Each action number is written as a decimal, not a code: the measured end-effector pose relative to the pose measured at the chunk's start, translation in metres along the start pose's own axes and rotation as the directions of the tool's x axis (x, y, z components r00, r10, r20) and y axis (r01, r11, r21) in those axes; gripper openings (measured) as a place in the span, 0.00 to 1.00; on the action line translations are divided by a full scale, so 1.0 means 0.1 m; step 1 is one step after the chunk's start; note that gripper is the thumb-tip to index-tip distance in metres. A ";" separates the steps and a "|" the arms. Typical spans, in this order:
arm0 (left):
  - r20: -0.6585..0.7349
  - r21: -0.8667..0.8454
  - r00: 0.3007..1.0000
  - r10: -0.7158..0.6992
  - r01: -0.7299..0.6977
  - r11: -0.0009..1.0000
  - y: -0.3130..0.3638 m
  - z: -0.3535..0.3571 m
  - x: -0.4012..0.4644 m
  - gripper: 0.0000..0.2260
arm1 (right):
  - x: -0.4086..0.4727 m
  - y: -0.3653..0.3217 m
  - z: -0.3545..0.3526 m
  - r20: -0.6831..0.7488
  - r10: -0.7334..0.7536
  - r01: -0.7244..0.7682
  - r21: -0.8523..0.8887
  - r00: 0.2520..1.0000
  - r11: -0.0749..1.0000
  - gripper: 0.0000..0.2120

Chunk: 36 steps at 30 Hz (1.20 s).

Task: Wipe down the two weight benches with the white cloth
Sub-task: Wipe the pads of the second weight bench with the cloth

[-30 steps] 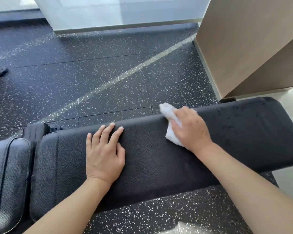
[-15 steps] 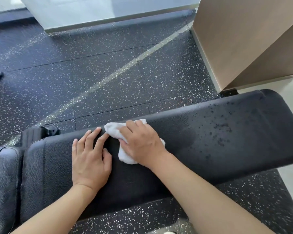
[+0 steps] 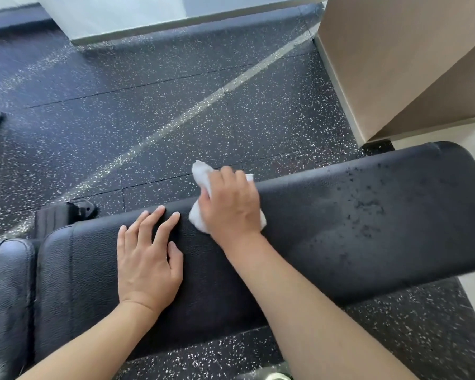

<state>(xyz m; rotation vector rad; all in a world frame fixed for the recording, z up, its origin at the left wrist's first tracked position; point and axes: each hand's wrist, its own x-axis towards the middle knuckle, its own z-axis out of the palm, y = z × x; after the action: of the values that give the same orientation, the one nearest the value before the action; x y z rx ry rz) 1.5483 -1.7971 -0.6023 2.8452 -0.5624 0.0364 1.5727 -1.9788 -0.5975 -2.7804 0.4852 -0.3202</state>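
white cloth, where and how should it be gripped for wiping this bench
Grip the white cloth at its bunched middle, from above, palm down. It lies crumpled over the bench pad far edge, under the right hand, loose ends sticking out.

The right hand (image 3: pixel 231 204) presses the crumpled white cloth (image 3: pixel 200 176) onto the far edge of the black weight bench (image 3: pixel 340 229). On the bench just left of the cloth, the left hand (image 3: pixel 148 259) lies flat, fingers spread. Dark droplets speckle the bench right of the cloth.
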 end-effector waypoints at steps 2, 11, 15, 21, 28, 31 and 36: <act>0.003 0.001 1.000 0.002 -0.002 1.000 0.00 -0.01 0.00 0.24 | -0.08 -0.22 0.07 0.000 -0.083 0.083 0.058 0.997 0.995 0.10; -0.021 -0.018 1.000 0.021 -0.022 1.000 0.01 0.00 0.00 0.23 | -0.95 1.43 -0.59 -0.077 -0.132 0.138 0.077 0.988 0.987 0.09; -0.017 -0.030 1.000 0.010 -0.010 1.000 0.00 -0.02 0.00 0.23 | -1.22 1.40 -0.66 -0.143 0.120 -0.119 0.014 0.982 0.993 0.10; 0.023 -0.076 1.000 -0.009 0.011 0.997 0.00 -0.07 0.00 0.23 | -1.29 -0.21 -0.10 -0.102 0.010 -0.001 0.087 0.995 0.996 0.08; 0.056 -0.099 0.998 -0.024 0.029 0.995 0.01 -0.12 -0.03 0.21 | -1.51 -0.06 -0.20 -0.048 -0.146 0.149 0.067 0.988 0.987 0.08; 0.052 -0.086 0.998 -0.019 0.023 0.996 0.02 -0.14 -0.03 0.21 | -1.60 0.69 -0.50 0.013 -0.106 0.107 -0.095 0.994 0.990 0.13; 0.052 -0.071 0.999 -0.009 0.012 0.997 0.01 -0.15 -0.03 0.22 | -1.60 1.13 -0.74 -0.182 0.334 -0.351 -0.068 0.925 0.934 0.10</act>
<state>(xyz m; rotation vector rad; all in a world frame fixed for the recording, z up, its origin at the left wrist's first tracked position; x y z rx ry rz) 1.5457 -1.7935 -0.5874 2.7867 -0.5479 -0.0581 1.3728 -2.0418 -0.5918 -2.7031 1.0401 -0.4593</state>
